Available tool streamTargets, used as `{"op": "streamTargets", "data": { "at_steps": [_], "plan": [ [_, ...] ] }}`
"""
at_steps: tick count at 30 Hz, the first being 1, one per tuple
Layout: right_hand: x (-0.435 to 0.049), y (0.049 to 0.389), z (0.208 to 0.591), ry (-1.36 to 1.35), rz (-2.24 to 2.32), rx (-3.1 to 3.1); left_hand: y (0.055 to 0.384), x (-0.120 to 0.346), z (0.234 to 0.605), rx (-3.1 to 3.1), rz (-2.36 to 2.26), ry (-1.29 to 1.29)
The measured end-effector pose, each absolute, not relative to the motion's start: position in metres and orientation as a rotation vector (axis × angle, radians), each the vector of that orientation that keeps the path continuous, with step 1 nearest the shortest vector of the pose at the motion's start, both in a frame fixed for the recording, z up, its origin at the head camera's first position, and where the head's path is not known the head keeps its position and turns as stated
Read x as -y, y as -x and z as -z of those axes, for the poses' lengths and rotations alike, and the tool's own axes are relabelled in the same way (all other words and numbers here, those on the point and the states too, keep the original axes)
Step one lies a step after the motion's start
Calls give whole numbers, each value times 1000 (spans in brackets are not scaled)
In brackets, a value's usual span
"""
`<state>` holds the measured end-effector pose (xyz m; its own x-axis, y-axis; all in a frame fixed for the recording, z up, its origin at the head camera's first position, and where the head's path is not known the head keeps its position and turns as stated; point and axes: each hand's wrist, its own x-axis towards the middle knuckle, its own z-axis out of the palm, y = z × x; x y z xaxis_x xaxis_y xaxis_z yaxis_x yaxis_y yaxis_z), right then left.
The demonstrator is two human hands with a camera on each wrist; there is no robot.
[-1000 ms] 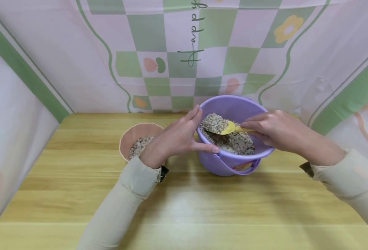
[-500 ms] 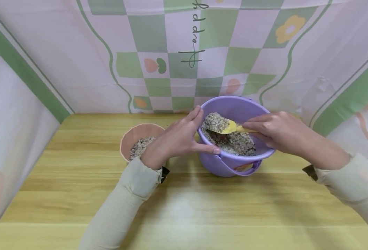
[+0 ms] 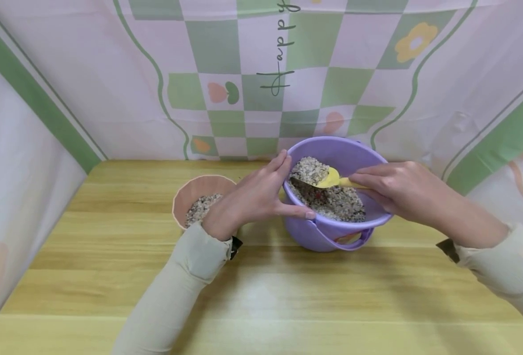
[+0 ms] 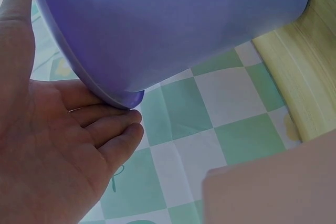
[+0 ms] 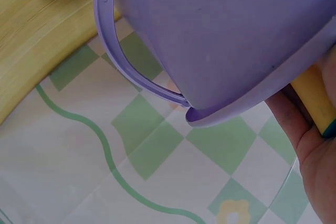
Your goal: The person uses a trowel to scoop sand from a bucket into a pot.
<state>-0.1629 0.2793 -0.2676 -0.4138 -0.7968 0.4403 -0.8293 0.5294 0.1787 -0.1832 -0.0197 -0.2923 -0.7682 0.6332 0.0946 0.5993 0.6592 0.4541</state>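
Note:
A purple bucket holds a bed of coarse, pale speckled grains. My right hand grips the yellow handle of a small trowel over the bucket's right rim. A heap of grains lies on its blade, which is inside the bucket close over the bed. My left hand steadies the bucket's left side, with nearly straight fingers against the outside of the rim and the thumb along its front. In the left wrist view, the fingertips show just past the rim.
A pink faceted bowl with similar grains stands left of the bucket, partly hidden by the left wrist. The bucket's handle hangs at its front. Behind the wooden table hangs a green-and-white checked cloth.
The loaded trowel has risen slightly and shifted a little right, with more dark gap showing under its blade. The left hand stays at the bucket rim. The whole head view has drifted slightly.

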Motion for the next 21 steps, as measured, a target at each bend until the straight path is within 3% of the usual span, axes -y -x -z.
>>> {"op": "streamTargets", "data": {
  "at_steps": [21],
  "plan": [
    [-284, 151, 268, -1279, -118, 2220, 182, 21, 292, -2779, -769, -1021]
  ]
}}
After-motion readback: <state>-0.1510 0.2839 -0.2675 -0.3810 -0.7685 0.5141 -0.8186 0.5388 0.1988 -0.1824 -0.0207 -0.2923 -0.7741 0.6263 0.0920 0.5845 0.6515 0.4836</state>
